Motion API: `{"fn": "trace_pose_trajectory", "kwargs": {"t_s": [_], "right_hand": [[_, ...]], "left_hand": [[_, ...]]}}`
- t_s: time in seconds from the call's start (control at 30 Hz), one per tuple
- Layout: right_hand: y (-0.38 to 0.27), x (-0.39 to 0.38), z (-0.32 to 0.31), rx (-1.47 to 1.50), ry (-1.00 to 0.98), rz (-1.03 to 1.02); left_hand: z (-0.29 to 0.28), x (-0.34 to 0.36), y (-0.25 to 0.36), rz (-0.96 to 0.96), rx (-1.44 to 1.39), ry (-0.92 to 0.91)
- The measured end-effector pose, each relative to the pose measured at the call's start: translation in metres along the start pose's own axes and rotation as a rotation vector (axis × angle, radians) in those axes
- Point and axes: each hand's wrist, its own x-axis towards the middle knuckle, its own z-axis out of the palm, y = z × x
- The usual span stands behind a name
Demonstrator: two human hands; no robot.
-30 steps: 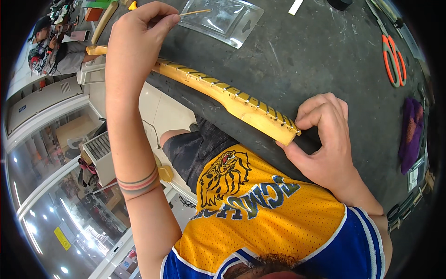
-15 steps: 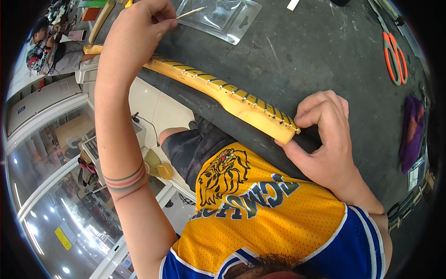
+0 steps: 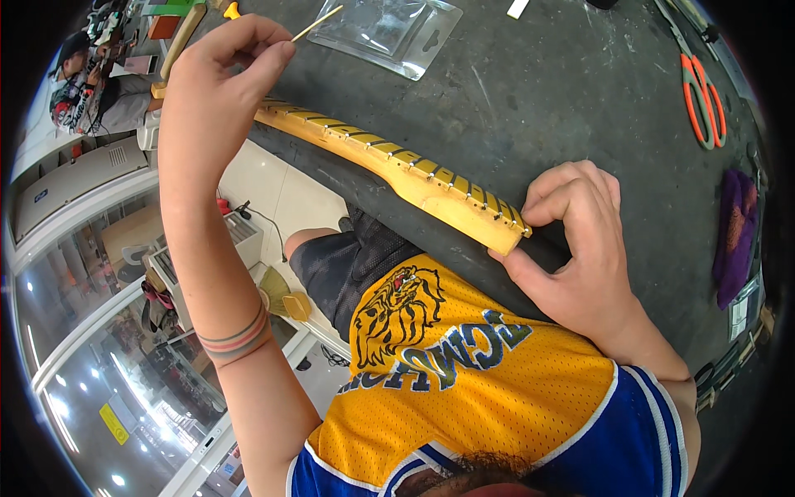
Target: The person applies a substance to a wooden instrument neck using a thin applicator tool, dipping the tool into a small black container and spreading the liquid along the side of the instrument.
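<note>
My left hand pinches a thin pale stick near the top, above a yellow wooden guitar neck that runs diagonally along the bench edge. The neck's dark-striped, metal-fretted face is turned away from me; its far end is partly hidden behind that hand. My right hand grips the neck's near, squared end between thumb and fingers. Just beyond the stick lies a clear plastic package on the dark bench top.
At the right lie orange-handled scissors and a purple cloth. A wooden piece is at the back left. Another person sits at the far left. Below are a pale floor and a glass case.
My left hand has moved left and slightly down, carrying the stick with it. The neck has shifted very slightly left; my right hand still grips its end.
</note>
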Motion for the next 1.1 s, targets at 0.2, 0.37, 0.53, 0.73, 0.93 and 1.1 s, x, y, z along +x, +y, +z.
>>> {"fn": "trace_pose_trajectory", "kwargs": {"t_s": [0.2, 0.37, 0.53, 0.73, 0.93, 1.1], "right_hand": [[0.0, 0.0, 0.002, 0.003, 0.016, -0.007], [-0.001, 0.0, -0.001, 0.008, 0.009, -0.002], [0.0, -0.001, -0.001, 0.001, 0.003, -0.008], [0.0, -0.001, -0.001, 0.003, 0.012, -0.01], [0.001, -0.001, 0.0, -0.003, 0.01, -0.013], [0.0, -0.001, 0.0, -0.002, 0.008, -0.017]], "left_hand": [[0.007, -0.03, 0.019, -0.029, -0.204, 0.133], [0.014, -0.061, 0.046, -0.073, -0.371, 0.24], [0.032, -0.082, 0.06, -0.017, -0.531, 0.264], [0.051, -0.102, 0.065, 0.187, -0.549, 0.322], [0.07, -0.113, 0.072, 0.281, -0.593, 0.389], [0.075, -0.122, 0.077, 0.295, -0.612, 0.399]]}}
